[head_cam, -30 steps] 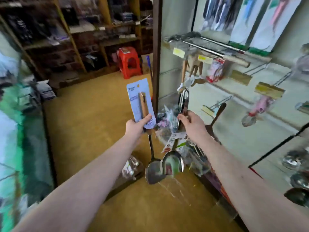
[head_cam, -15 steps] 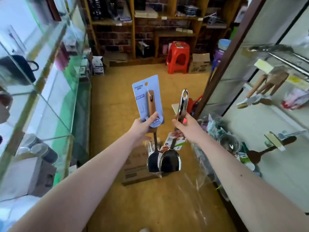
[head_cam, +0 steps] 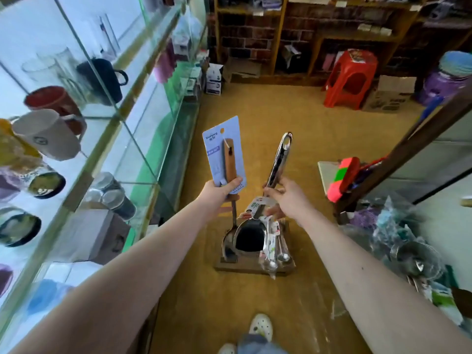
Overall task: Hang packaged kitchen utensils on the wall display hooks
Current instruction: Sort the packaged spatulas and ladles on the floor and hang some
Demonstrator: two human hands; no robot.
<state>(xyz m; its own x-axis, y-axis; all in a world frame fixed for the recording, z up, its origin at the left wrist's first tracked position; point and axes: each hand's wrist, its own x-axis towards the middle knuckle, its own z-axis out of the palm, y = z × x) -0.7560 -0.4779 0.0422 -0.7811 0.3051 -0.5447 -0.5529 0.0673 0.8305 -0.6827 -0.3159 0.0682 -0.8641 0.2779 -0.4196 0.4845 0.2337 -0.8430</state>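
Glass display case [head_cam: 107,139] runs along the left side, with mugs and bowls on its shelves. An ochre floor [head_cam: 255,111] extends to wooden shelving [head_cam: 278,34] at the back wall, and a red plastic stool [head_cam: 350,80] stands before it. A flat cardboard box [head_cam: 240,267] lies on the floor beneath the hands.

Both task items are held in mid-air over the aisle, handles up, side by side. The carded spatula [head_cam: 224,154] has a wooden handle on a pale blue backing card. The left hand [head_cam: 218,194] grips it at the card's lower edge, thumb across the front. The steel utensil [head_cam: 278,162] carries a label at its neck. The right hand [head_cam: 288,198] pinches it at the lower handle, fingers curled. A white shoe [head_cam: 260,325] shows at the bottom edge.
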